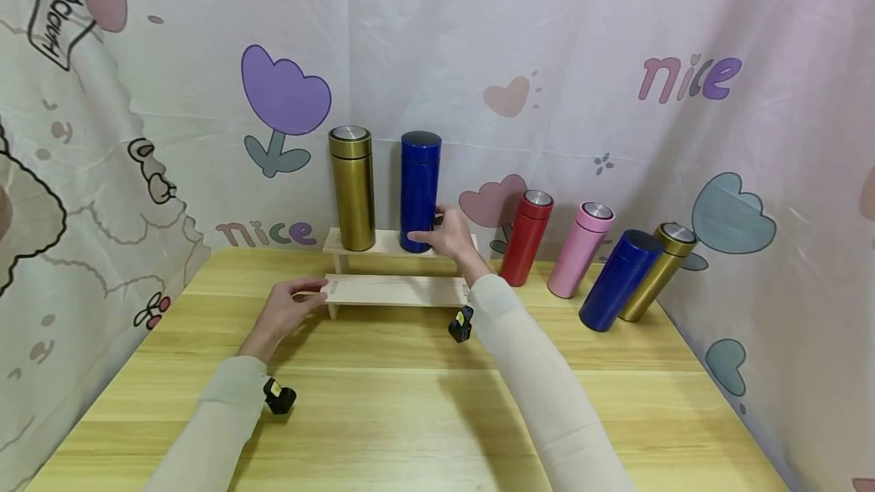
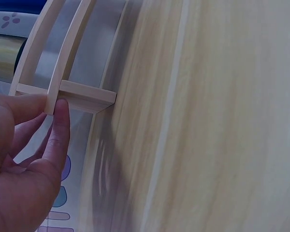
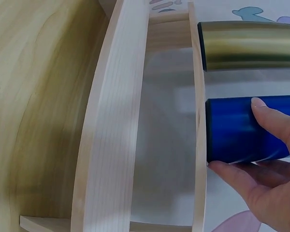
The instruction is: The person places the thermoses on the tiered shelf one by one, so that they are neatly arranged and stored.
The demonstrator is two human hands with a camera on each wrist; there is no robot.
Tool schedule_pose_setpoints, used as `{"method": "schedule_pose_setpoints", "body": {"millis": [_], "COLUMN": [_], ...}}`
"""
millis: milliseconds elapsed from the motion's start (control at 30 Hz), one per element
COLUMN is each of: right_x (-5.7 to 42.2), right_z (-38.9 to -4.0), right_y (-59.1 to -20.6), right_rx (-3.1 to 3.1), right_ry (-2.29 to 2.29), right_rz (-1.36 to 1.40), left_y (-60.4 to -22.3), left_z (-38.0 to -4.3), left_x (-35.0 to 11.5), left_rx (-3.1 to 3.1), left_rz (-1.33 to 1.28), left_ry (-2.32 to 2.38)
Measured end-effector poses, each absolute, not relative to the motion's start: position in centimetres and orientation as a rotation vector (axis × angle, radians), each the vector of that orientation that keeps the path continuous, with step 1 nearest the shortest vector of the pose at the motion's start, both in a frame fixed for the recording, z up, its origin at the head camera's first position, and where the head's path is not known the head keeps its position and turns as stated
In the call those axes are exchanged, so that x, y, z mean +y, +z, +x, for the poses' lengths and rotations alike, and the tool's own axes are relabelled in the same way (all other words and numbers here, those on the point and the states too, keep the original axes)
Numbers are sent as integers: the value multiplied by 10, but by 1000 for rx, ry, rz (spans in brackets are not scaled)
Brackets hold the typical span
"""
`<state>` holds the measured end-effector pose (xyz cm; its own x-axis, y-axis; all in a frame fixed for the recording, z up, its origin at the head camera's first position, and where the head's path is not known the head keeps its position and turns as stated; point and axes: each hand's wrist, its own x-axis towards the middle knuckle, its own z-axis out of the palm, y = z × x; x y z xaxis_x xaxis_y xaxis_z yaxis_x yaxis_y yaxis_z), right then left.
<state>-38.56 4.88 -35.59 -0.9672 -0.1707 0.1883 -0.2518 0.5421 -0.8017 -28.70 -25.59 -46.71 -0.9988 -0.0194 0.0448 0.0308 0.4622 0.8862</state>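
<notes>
A two-tier wooden rack [image 1: 396,291] stands at the back of the table. On its upper shelf a gold thermos [image 1: 352,192] is upright at the left, with a blue thermos [image 1: 419,188] upright to its right. My right hand [image 1: 451,235] grips the blue thermos near its base, thumb on one side and fingers on the other, as the right wrist view confirms. The thermos base meets the shelf [image 3: 199,121] there. My left hand [image 1: 290,306] pinches the left end of the lower shelf [image 2: 55,92] between thumb and fingers.
To the right of the rack stand a red thermos [image 1: 527,238], a pink thermos [image 1: 581,249], a second blue thermos [image 1: 620,279] and a second gold thermos [image 1: 659,272], the last two close together. A patterned curtain [image 1: 424,59] hangs behind the wooden table [image 1: 383,416].
</notes>
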Motion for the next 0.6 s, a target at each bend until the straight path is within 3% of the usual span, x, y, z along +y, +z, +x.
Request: {"method": "schedule_pose_setpoints", "body": {"millis": [600], "right_x": [47], "right_z": [-383], "right_y": [-357], "right_rx": [-2680], "right_ry": [1436], "right_rz": [343], "left_y": [-467], "left_z": [-288], "left_x": [-256], "left_rx": [-2637], "left_rz": [11], "left_ry": [-1625]}}
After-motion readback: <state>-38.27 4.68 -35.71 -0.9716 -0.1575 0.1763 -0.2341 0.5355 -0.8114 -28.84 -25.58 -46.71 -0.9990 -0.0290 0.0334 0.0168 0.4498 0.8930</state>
